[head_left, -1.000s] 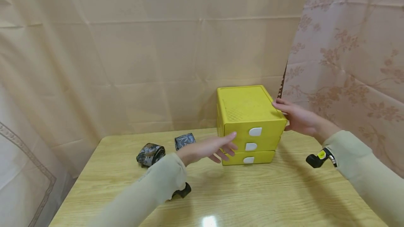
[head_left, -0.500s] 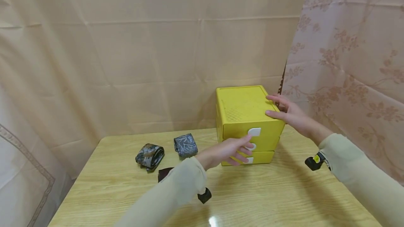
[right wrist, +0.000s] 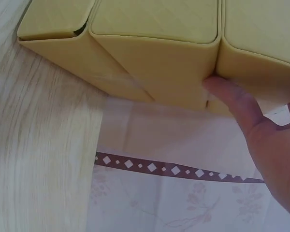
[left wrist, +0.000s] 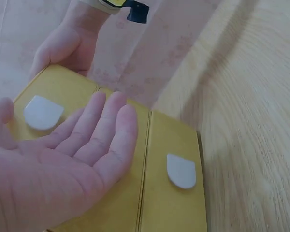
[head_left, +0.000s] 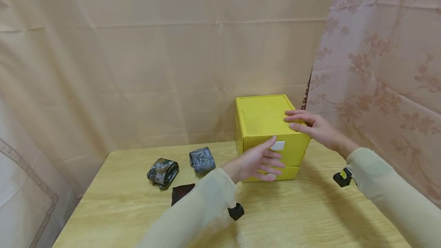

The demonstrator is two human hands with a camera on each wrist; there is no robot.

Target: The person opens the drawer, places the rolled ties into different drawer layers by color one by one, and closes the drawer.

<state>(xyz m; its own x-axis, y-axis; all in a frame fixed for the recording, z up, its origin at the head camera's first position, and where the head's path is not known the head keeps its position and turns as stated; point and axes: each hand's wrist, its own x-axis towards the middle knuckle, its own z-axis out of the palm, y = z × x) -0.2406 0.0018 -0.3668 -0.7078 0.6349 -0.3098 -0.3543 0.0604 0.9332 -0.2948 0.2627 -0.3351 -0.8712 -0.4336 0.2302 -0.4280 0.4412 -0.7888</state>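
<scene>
A yellow three-drawer box stands on the wooden table, all its drawers closed. My left hand is in front of it, fingers spread and fairly straight, the thumb beside the top drawer's white handle. In the left wrist view the palm of my left hand faces up and holds nothing; it hides the middle handle, while the bottom handle shows. My right hand rests on the box's top right edge. In the right wrist view, one of its fingers touches the box's side.
On the table's left lie a dark patterned fabric roll, a blue-grey leaf-patterned roll and a dark reddish one, partly behind the left sleeve. A beige curtain hangs behind, a floral one at the right.
My left hand has moved right, across the drawer fronts to the top handle. My right hand has shifted from the box's side edge further onto its top. The dark reddish roll has come into view.
</scene>
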